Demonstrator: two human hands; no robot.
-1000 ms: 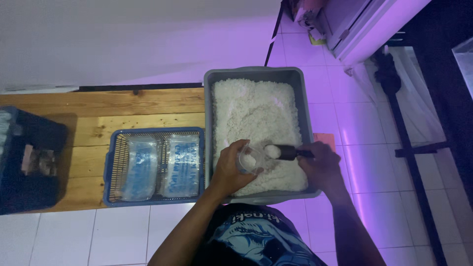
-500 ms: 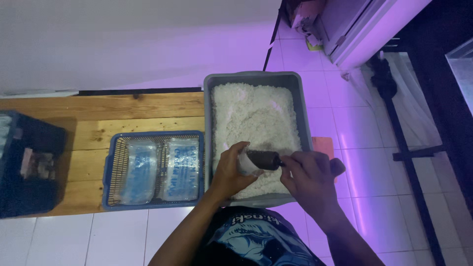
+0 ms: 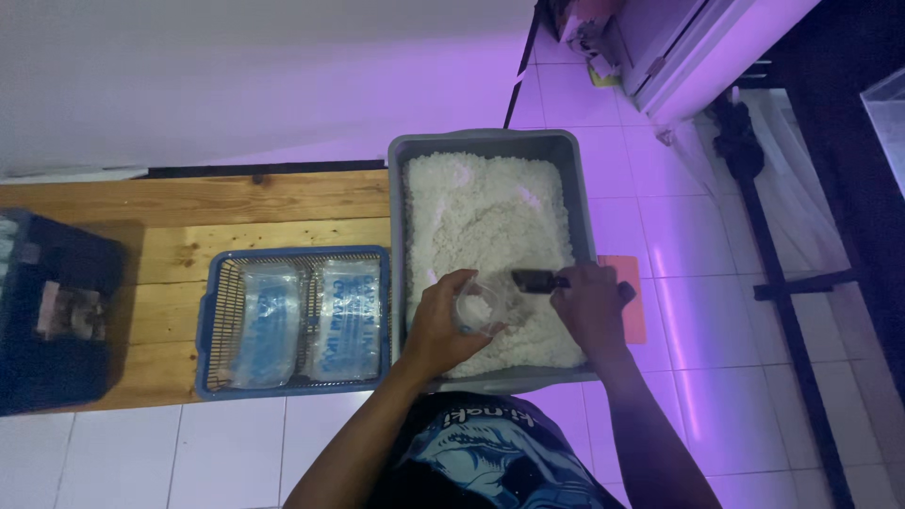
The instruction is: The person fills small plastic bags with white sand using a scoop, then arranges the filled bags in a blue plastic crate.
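A small clear plastic bag (image 3: 478, 306), partly filled with white grains, sits over the grey tub (image 3: 584, 203) of white grains (image 3: 485, 212). The left hand (image 3: 438, 325) has its fingers clamped on it; the right hand (image 3: 589, 306) grips a dark scoop (image 3: 535, 280). A blue basket (image 3: 212, 325) lies just beside the tub.

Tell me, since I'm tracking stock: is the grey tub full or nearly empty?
Nearly full. White rice fills the grey tub almost to its rim, hiding the bottom.

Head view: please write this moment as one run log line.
left hand: holds clear bag | right hand: holds dark scoop | both over grey tub of white grains
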